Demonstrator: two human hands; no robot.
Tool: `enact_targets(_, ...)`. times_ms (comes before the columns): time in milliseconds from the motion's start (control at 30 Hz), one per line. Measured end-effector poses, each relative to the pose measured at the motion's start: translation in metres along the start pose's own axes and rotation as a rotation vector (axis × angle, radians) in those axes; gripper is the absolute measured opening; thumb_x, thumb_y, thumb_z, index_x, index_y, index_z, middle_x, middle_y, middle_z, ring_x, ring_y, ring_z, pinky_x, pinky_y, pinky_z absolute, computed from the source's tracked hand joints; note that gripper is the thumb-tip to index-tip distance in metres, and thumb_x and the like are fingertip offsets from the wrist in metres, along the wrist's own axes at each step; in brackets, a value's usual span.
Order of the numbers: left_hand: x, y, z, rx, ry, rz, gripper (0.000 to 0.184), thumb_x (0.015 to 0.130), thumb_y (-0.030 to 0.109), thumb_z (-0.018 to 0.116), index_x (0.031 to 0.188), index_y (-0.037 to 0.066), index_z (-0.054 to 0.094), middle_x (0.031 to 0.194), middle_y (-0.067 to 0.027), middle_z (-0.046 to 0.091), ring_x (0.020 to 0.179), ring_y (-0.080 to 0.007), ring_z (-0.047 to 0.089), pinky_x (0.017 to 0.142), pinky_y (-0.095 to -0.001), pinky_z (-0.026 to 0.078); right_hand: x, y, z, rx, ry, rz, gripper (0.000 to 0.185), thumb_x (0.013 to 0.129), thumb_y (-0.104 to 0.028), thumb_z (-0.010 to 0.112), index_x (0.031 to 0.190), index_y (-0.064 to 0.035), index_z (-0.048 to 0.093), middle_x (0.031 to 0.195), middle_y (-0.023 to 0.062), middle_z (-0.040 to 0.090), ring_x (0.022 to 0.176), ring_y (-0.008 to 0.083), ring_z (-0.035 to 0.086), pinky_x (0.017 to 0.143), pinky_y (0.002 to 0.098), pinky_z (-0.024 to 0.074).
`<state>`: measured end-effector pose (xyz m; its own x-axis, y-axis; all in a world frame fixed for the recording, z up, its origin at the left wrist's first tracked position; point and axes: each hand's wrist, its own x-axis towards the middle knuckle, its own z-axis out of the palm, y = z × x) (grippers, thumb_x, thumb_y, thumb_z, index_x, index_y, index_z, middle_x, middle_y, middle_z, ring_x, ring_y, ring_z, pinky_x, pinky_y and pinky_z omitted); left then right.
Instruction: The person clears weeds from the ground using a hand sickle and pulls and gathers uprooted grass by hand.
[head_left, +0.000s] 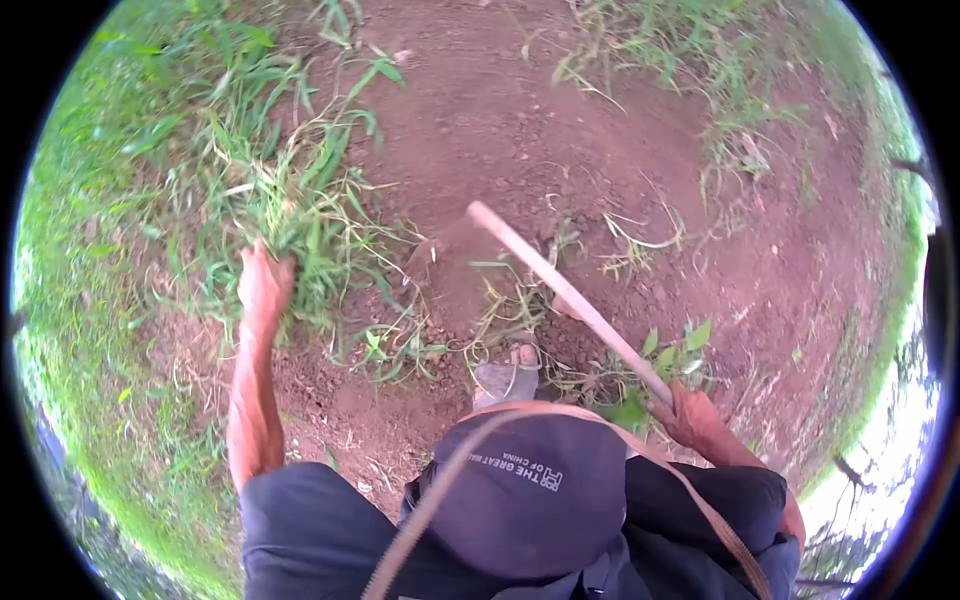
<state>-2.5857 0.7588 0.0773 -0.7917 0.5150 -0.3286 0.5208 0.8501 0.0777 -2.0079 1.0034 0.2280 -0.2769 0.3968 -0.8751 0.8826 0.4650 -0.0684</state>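
On the left, my left hand (265, 285) is closed at the near end of a clump of long green grass (290, 215). Its fingers are partly hidden among the blades. My right hand (690, 415) is wrapped round the lower end of a pale wooden stick (560, 285), which slants up and left over the soil. Whether the stick carries a tool head cannot be seen. A foot in a sandal (522, 360) shows below the stick, among loose weeds (510, 310).
Bare reddish-brown soil (460, 120) runs up the middle. Dense grass (110, 200) grows along the left, with more grass (680, 50) at the upper right. A leafy plant (685, 345) stands near my right hand. A dark cap (530, 490) fills the bottom centre.
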Motion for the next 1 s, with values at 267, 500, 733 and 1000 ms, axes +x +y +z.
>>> enact_targets(267,-0.117,0.193,0.031,0.022,-0.379,0.455,0.079,0.078,0.031,0.073,0.141,0.003,0.036,0.131,-0.0371,0.041,0.085,-0.0378,0.069,0.064,-0.0411,0.059,-0.033,0.023,-0.029,0.394,0.224,0.159,0.063,0.093,-0.059,0.049,0.096,0.0028,0.061,0.076,0.0281,0.062,0.069,0.0398,0.064,0.064,0.0476,0.0482)
enact_targets(500,-0.155,0.275,0.04,-0.028,-0.651,1.162,0.054,0.071,0.024,0.073,0.121,0.015,0.056,0.125,-0.0241,0.052,0.085,-0.0373,0.067,0.066,-0.0446,0.055,-0.023,0.098,0.04,0.398,0.511,0.15,0.05,0.097,-0.046,0.046,0.103,0.001,0.06,0.082,0.0197,0.064,0.075,0.0304,0.061,0.069,0.0429,0.0458)
enact_targets(733,-0.122,0.213,0.005,0.143,-0.439,0.552,0.036,0.076,0.019,0.066,0.109,0.006,0.059,0.094,-0.0187,0.067,0.075,-0.0348,0.067,0.066,-0.0447,0.054,-0.012,0.151,0.142,0.782,0.437,0.446,0.049,0.099,-0.049,0.043,0.11,-0.004,0.06,0.082,0.0105,0.062,0.077,0.0234,0.061,0.071,0.0382,0.0482)
enact_targets(1000,-0.109,0.246,-0.022,0.056,-0.393,0.613,0.054,0.073,0.016,0.074,0.121,0.006,0.052,0.113,-0.023,0.059,0.091,-0.042,0.063,0.077,-0.0487,0.051,0.138,0.195,0.015,1.157,0.576,0.219,0.049,0.098,-0.052,0.044,0.1,-0.006,0.06,0.07,0.0025,0.055,0.062,0.0195,0.057,0.057,0.0329,0.0465)
